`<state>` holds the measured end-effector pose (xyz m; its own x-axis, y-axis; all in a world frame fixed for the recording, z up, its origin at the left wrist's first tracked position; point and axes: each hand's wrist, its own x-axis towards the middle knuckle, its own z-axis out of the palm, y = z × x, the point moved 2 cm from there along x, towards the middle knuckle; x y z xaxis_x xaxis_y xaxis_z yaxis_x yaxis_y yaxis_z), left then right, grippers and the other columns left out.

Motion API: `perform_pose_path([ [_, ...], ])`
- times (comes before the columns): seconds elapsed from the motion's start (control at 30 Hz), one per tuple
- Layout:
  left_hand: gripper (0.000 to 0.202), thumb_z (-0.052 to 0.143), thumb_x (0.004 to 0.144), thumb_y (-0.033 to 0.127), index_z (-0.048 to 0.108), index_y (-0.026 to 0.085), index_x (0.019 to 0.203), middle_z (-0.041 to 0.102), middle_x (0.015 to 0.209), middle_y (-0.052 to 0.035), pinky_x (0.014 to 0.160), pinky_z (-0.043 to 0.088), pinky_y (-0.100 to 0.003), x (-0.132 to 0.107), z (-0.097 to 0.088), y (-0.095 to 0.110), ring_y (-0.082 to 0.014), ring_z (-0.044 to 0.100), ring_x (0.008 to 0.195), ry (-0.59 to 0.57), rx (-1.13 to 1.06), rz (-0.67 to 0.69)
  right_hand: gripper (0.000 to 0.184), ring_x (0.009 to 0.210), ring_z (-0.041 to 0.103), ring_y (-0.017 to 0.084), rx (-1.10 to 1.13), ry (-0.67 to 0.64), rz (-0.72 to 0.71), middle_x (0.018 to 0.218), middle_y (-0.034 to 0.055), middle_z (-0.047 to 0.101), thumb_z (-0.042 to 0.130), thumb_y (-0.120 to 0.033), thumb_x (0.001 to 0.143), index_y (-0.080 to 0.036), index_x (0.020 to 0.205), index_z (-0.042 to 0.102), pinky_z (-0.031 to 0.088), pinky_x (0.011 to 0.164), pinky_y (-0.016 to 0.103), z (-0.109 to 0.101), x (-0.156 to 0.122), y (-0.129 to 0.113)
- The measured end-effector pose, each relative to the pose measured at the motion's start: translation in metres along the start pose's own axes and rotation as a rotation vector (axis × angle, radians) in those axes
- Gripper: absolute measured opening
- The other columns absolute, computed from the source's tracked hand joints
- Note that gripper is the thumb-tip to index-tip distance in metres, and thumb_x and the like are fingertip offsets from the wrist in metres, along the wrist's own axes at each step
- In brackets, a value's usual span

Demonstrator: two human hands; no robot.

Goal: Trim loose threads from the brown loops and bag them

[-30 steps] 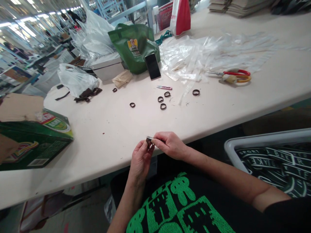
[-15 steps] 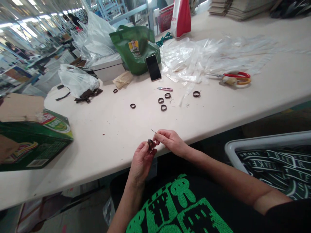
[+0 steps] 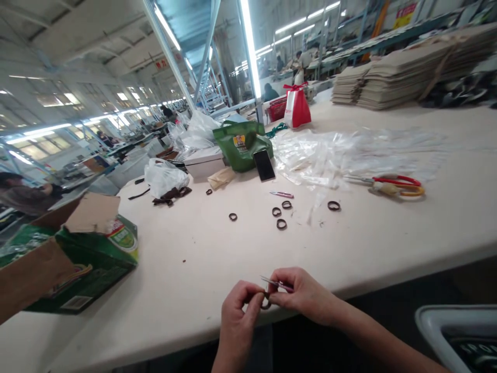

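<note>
My left hand (image 3: pixel 240 313) is closed, thumb and forefinger pinching a small dark fabric loop (image 3: pixel 266 304) above the table's near edge. My right hand (image 3: pixel 301 295) is curled around pink-handled thread snips (image 3: pixel 285 286), their thin metal tip pointing left. Its fingertips meet the loop, next to the left fingertips. Fingers partly hide both loop and snips. Several similar dark loops lie farther off, among them one loop (image 3: pixel 281 224) in the middle and another loop (image 3: pixel 334 206) to the right. Behind them rests a second pink pointed tool (image 3: pixel 282 195).
At the left stands an open green carton (image 3: pixel 97 269). A phone (image 3: pixel 264 166) leans on a green bag (image 3: pixel 243 147). Clear plastic strips (image 3: pixel 330 155) spread over the back; large scissors (image 3: pixel 399 185) lie at right. A grey-rimmed bin (image 3: pixel 435 316) is below the edge.
The view has tilted upward, so the table scene sits lower. My left hand has turned its back upward, and both hands have come together at the loop.
</note>
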<state>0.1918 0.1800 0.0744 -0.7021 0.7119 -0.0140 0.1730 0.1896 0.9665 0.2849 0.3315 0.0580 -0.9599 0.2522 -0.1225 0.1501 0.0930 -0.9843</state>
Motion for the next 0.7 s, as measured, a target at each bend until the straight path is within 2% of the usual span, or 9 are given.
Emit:
perform_pose_path([
  [0.17,0.019,0.068,0.082,0.041,0.069,0.024,0.075,0.066,0.07,-0.002,0.068,0.047,-0.031,-0.002,0.002,0.005,-0.0208,0.06,0.068,0.107,0.05,0.048,0.014,0.064,0.046,0.011,0.069,0.016,0.015,0.066,-0.0036,0.056,0.072,-0.029,0.073,-0.018,0.081,0.068,0.038,0.061,0.022,0.004,-0.001,-0.001],
  [0.33,0.018,0.07,0.081,0.042,0.069,0.024,0.077,0.066,0.072,-0.0017,0.069,0.046,-0.03,-0.003,0.004,0.005,-0.0206,0.061,0.071,0.09,0.025,0.039,0.012,0.061,0.044,0.009,0.077,0.022,0.006,0.065,-0.0042,0.055,0.069,-0.028,0.075,-0.017,0.079,0.068,0.035,0.057,0.02,0.0,-0.003,-0.001],
  [0.4,0.019,0.071,0.08,0.042,0.069,0.024,0.079,0.066,0.072,-0.0011,0.069,0.047,-0.029,-0.001,0.007,0.001,-0.0195,0.06,0.071,0.092,-0.036,-0.008,0.008,0.059,0.044,0.009,-0.028,0.103,-0.046,0.064,-0.0044,0.055,0.067,-0.024,0.075,-0.016,0.077,0.067,0.033,0.055,0.02,0.0,-0.004,-0.001],
  [0.5,0.024,0.075,0.075,0.044,0.069,0.022,0.081,0.066,0.072,-0.0008,0.069,0.049,-0.028,0.006,0.013,-0.007,-0.0183,0.059,0.071,0.089,-0.155,-0.073,0.004,0.059,0.049,0.01,-0.258,0.293,-0.128,0.065,-0.0036,0.058,0.067,-0.02,0.075,-0.017,0.076,0.065,0.033,0.055,0.021,0.001,-0.001,-0.001],
  [0.57,0.028,0.078,0.072,0.045,0.069,0.02,0.081,0.066,0.072,-0.0011,0.069,0.05,-0.028,0.014,0.016,-0.013,-0.0181,0.06,0.07,0.072,-0.201,-0.099,0.005,0.062,0.053,0.011,-0.367,0.344,-0.164,0.068,-0.0024,0.062,0.069,-0.023,0.078,-0.018,0.079,0.066,0.035,0.058,0.022,-0.003,0.004,0.0],
  [0.63,0.03,0.08,0.069,0.045,0.068,0.02,0.079,0.067,0.071,-0.0013,0.068,0.05,-0.029,0.026,0.015,-0.018,-0.0179,0.061,0.069,0.07,-0.194,-0.105,0.008,0.066,0.056,0.012,-0.448,0.354,-0.193,0.073,-0.0013,0.065,0.07,-0.026,0.082,-0.019,0.081,0.067,0.038,0.061,0.023,-0.016,0.013,0.002],
  [0.7,0.03,0.08,0.068,0.045,0.067,0.019,0.078,0.067,0.071,-0.0016,0.068,0.05,-0.029,0.042,0.008,-0.022,-0.0178,0.061,0.07,0.108,-0.143,-0.084,0.008,0.07,0.058,0.014,-0.578,0.402,-0.202,0.078,0.0001,0.067,0.07,-0.027,0.085,-0.02,0.084,0.068,0.039,0.064,0.024,-0.04,0.027,0.002],
])
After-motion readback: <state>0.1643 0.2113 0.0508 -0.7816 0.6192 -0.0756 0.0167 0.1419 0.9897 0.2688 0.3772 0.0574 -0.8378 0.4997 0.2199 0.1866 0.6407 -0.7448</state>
